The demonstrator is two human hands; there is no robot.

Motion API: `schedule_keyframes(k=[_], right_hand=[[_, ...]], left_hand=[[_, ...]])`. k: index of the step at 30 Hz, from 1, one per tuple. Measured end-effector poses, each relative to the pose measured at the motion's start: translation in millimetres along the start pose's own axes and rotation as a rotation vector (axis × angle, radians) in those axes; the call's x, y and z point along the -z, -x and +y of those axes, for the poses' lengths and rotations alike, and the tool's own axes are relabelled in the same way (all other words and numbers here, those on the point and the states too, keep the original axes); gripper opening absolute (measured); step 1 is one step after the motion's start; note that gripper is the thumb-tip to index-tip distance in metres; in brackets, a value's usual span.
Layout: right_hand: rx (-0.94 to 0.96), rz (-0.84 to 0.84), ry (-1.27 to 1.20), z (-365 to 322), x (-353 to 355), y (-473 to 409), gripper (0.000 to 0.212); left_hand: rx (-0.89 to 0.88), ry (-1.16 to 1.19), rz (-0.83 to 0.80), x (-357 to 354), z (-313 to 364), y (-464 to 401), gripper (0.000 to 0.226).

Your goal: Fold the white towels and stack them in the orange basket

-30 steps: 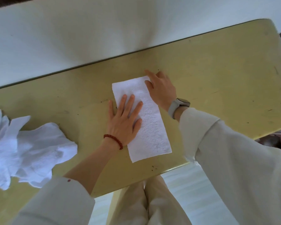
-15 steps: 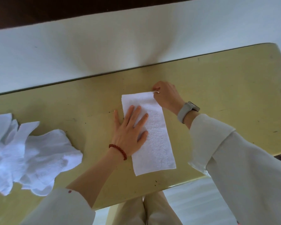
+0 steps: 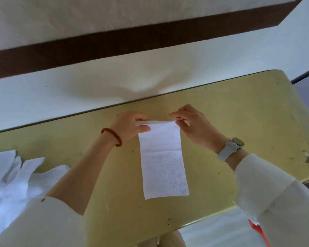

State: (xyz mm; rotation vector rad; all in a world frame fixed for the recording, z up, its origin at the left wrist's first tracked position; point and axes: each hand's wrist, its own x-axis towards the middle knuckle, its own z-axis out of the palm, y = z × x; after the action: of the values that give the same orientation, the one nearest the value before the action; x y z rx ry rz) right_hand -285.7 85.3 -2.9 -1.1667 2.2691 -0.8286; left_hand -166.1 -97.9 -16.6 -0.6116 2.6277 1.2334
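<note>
A white towel [image 3: 163, 163], folded into a long narrow strip, lies on the yellow table [image 3: 230, 122] in front of me. My left hand [image 3: 130, 126] pinches its far left corner and my right hand [image 3: 193, 124] pinches its far right corner. The far end is lifted off the table while the near end lies flat. A sliver of the orange basket [image 3: 259, 232] shows at the bottom right, mostly hidden by my right sleeve.
A heap of unfolded white towels [image 3: 12, 180] lies on the table at the left. A white wall with a dark brown band [image 3: 150, 38] rises right behind the table. The table's near edge runs above my legs.
My left hand left the towel's middle and took its far left corner. Both hands now raise the far end. The camera has tilted upward.
</note>
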Motion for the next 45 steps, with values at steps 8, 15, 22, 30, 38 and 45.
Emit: schedule_keyframes(k=[8, 15, 22, 30, 38, 45], right_hand=[[0.055, 0.211, -0.036, 3, 19, 7, 0.018], [0.251, 0.24, 0.137, 29, -25, 64, 0.017], [0.299, 0.173, 0.207, 57, -70, 110, 0.012], [0.335, 0.128, 0.236, 55, -80, 120, 0.011], [0.374, 0.124, 0.292, 53, -90, 126, 0.013], [0.351, 0.092, 0.349, 53, -91, 127, 0.012]], left_hand=[[-0.284, -0.22, 0.462, -1, 20, 1, 0.014], [-0.472, -0.287, 0.401, -56, -15, 44, 0.011], [-0.497, -0.261, 0.312, -94, -39, 74, 0.006], [-0.519, -0.261, 0.321, -108, -49, 85, 0.006], [-0.544, -0.243, 0.351, -109, -52, 87, 0.007], [-0.595, -0.228, 0.367, -113, -58, 88, 0.009]])
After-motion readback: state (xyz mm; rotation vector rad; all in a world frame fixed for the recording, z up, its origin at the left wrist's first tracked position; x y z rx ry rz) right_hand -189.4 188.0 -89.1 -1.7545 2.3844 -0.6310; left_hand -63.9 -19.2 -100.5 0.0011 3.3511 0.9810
